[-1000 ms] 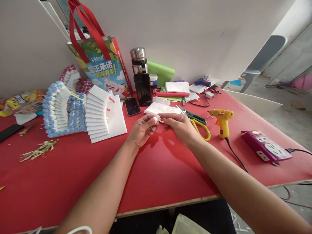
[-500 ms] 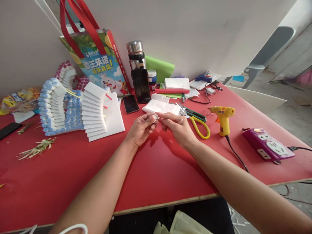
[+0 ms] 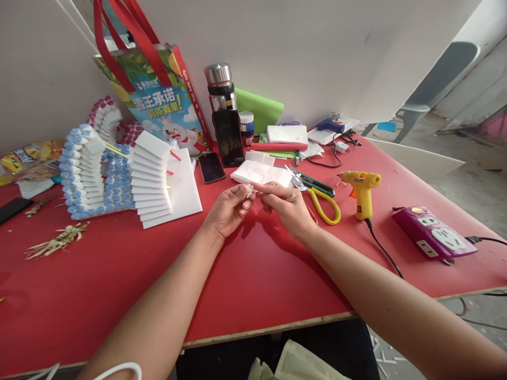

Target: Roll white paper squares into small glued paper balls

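My left hand [image 3: 228,210] pinches a small folded piece of white paper [image 3: 250,191] between thumb and fingers, above the red table. My right hand [image 3: 285,205] meets it from the other side. Its index finger stretches to the paper's edge while the other fingers are curled in; whether they hold anything is hidden. Just behind both hands lies a stack of white paper sheets [image 3: 259,173]. Yellow-handled scissors [image 3: 327,210] rest beside my right hand, next to a green-and-black utility knife [image 3: 317,184].
On the right are a yellow glue gun [image 3: 361,194] and a purple power strip [image 3: 435,232]. Blue-and-white folded paper work [image 3: 85,174] and a fanned white stack [image 3: 152,184] stand left. Behind are a phone [image 3: 211,168], a steel flask [image 3: 219,84] and a shopping bag [image 3: 170,105].
The hands stay in nearly the same place, with the white paper slightly turned between the fingertips. The whole view has shifted a little.
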{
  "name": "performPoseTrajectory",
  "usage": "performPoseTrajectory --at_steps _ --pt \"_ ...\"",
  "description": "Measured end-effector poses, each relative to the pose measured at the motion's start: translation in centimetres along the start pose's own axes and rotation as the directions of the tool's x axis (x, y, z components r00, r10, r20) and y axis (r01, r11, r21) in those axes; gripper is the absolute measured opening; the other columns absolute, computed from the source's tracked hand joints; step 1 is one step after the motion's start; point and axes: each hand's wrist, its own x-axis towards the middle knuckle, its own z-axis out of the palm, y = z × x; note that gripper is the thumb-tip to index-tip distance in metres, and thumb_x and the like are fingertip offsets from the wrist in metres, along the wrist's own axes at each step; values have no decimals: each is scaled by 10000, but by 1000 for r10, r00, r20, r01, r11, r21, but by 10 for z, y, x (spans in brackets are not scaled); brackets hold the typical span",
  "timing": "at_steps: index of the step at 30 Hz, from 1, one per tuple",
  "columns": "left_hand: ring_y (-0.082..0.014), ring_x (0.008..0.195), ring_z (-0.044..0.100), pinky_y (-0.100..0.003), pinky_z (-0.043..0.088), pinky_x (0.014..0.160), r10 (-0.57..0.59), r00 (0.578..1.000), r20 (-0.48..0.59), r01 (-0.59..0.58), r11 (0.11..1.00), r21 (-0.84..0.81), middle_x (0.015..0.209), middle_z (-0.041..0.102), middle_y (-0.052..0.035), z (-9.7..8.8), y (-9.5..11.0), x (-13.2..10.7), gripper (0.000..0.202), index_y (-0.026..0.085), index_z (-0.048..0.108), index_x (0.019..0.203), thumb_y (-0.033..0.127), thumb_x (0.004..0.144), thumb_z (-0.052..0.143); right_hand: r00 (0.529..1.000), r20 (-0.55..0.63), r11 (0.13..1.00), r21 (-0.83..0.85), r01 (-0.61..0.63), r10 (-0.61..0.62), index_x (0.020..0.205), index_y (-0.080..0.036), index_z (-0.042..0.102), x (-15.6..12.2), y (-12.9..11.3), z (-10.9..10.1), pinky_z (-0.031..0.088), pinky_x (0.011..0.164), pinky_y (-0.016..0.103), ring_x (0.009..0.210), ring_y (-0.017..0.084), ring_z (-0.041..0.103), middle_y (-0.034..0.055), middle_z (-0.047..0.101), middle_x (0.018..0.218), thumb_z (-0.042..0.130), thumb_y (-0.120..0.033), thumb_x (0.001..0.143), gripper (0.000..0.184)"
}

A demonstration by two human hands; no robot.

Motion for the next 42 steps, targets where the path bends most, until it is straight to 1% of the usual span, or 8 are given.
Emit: performPoseTrajectory --at_steps 7,12,16,22,27,35,39,42 --pt "-4 514 461 -65 363 398 -18 1000 -6 18 999 -27 709 598 -8 0 0 0 283 92 696 763 299 695 877 993 24 977 -174 121 -119 1041 -274 807 -1 -1 -1 442 658 295 667 108 508 16 593 800 580 -179 825 327" --pt "-4 503 464 -69 359 389 -30 999 -14 30 999 -23 703 600 -10 -1 0 1 306 89 695 758 334 702 871 974 66 936 -269 227 -217 1098 -271 790 0 1 -4 467 718 301 755 130 558 24 612 823 540 -123 833 393" --pt "-5 500 471 -72 352 387 -39 999 -27 39 999 -13 695 603 -10 -1 0 1 319 87 684 754 336 696 875 940 116 857 -386 342 -322 1133 -249 775 1 4 -7 485 756 299 795 134 592 28 622 849 513 -95 835 426" --pt "-9 501 474 -88 344 394 -58 996 -64 61 997 45 693 601 -3 1 0 1 355 89 676 779 356 675 885 881 190 696 -551 460 -433 1135 -236 769 1 4 -11 494 716 276 777 129 601 43 626 891 488 -68 843 438" --pt "-19 504 476 -116 346 405 -59 995 -87 69 991 117 692 594 1 2 -2 1 370 98 649 752 392 697 866 868 221 596 -650 471 -445 1109 -213 774 1 1 -12 486 688 272 780 141 603 62 633 916 496 -73 846 407" --pt "-35 509 486 -143 344 423 -18 992 -124 40 983 180 668 596 12 5 -1 1 377 122 617 735 392 679 874 891 226 559 -711 427 -393 1111 -194 757 -3 -2 -8 477 680 270 774 146 587 72 623 942 497 -110 867 366" --pt "-44 516 498 -156 358 449 37 988 -151 -2 975 222 663 613 13 4 -3 2 369 134 612 754 367 663 884 901 223 553 -726 409 -373 1077 -181 756 -6 -3 -5 468 661 268 751 143 577 74 608 947 501 -139 884 322" --pt "-61 536 526 -173 389 482 107 982 -154 -61 958 280 672 636 4 4 -6 3 353 140 633 800 356 669 880 899 215 543 -735 407 -383 1075 -191 754 -7 -3 -4 461 652 268 753 147 580 69 610 931 518 -146 878 311"
